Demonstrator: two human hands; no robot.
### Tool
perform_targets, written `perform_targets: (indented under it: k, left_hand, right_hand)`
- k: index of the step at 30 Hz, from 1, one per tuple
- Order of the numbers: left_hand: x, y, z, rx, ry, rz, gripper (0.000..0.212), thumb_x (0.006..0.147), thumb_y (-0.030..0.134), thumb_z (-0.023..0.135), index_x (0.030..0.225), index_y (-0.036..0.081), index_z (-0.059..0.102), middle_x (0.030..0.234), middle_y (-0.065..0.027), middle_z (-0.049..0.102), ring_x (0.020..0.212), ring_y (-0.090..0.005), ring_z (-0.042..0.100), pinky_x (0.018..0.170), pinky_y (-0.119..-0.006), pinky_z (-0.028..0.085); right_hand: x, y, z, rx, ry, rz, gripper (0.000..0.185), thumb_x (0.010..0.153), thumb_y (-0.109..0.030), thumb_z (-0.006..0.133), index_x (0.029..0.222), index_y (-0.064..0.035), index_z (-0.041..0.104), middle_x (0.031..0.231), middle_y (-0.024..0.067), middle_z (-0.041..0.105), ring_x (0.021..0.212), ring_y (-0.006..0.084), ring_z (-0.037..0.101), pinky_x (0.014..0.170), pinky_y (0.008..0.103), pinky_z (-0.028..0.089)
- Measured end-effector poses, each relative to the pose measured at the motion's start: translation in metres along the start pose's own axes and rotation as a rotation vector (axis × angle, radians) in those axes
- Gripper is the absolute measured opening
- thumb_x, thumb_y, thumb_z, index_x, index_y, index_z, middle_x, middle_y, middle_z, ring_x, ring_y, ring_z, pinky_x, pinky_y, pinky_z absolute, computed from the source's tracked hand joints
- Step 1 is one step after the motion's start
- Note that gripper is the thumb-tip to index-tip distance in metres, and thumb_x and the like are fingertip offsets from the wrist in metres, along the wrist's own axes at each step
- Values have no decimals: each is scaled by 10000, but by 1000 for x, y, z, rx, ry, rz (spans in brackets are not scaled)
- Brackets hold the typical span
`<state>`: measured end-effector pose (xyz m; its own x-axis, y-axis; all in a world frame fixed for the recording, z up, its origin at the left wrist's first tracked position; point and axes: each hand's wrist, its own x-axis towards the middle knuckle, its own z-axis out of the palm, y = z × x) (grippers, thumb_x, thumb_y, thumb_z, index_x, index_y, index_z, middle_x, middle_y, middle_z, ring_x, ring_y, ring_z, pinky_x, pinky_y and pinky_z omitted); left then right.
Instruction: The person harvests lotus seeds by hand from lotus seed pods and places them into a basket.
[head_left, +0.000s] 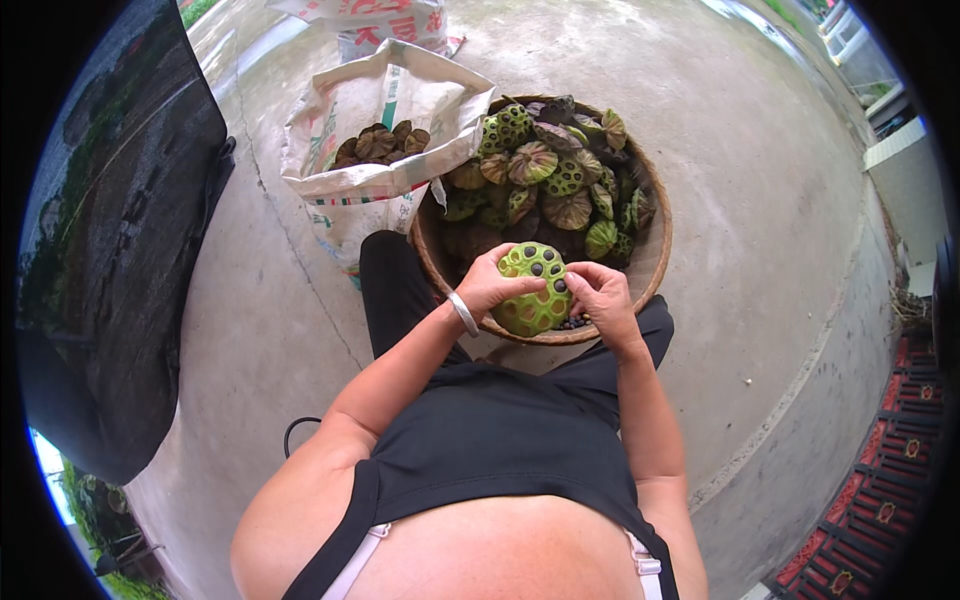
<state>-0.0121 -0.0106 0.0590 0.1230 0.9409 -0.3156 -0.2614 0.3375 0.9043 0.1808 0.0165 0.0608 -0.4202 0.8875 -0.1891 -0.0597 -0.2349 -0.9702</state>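
My left hand grips a green lotus seed pod by its left side, the thumb lying across its face. Dark seeds sit in the holes along the pod's upper and right part; the lower holes look empty. At the pod's right edge, the thumb and fingers of my right hand pinch at one dark seed there. Whether that seed is loose from its hole I cannot tell. Below the hands a round woven basket stands between my knees. Many green and brownish lotus pods are heaped in its far part, and loose dark seeds lie near its front rim.
An open white woven sack with brown, spent-looking pods stands left of the basket, touching or close to its rim. Behind it is another printed sack. A large dark sheet rises at the left. Concrete floor surrounds the basket.
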Motion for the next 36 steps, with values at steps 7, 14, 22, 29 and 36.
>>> perform_targets:
  k: [7, 14, 22, 29, 36]
  left_hand:
    - [-2, -2, 4, 31, -76, -14, 537, 639, 82, 779, 1101, 44, 510, 983, -36, 603, 894, -115, 580, 798, -264, 475]
    - [-6, -6, 16, -322, -160, -58, 419, 690, -16, 709, 1066, 48, 536, 963, -30, 618, 862, -124, 599, 778, -277, 498]
    - [-2, -4, 8, -87, -71, 133, 358, 695, -31, 688, 1019, 35, 552, 934, -26, 633, 845, -107, 603, 752, -249, 498]
    - [-5, -7, 12, -206, -109, 60, 380, 705, -41, 684, 1049, 43, 545, 967, -25, 615, 870, -113, 594, 777, -258, 493]
    - [-1, 1, 9, -1, -151, 133, 423, 668, 3, 714, 1037, 44, 512, 929, -19, 611, 849, -97, 580, 753, -249, 483]
  right_hand:
    - [-3, -4, 4, -37, -20, 60, 114, 844, -73, 572, 879, 28, 609, 714, 9, 599, 580, 36, 531, 487, 170, 438]
    - [-6, 35, 11, 778, -33, 154, 150, 843, -28, 502, 978, 9, 555, 894, 62, 622, 759, 122, 616, 690, 240, 523]
    - [0, 14, 18, 2, 353, -259, 123, 871, -112, 562, 927, -2, 566, 781, -18, 557, 682, 28, 482, 612, 171, 407]
    - [-6, 4, 23, -81, 51, -155, 211, 853, -201, 611, 852, 11, 610, 711, -14, 578, 601, 35, 472, 536, 183, 395]
    - [0, 30, 6, 512, 196, -17, 168, 885, -202, 559, 825, -47, 587, 698, -21, 534, 552, 40, 480, 472, 167, 386]
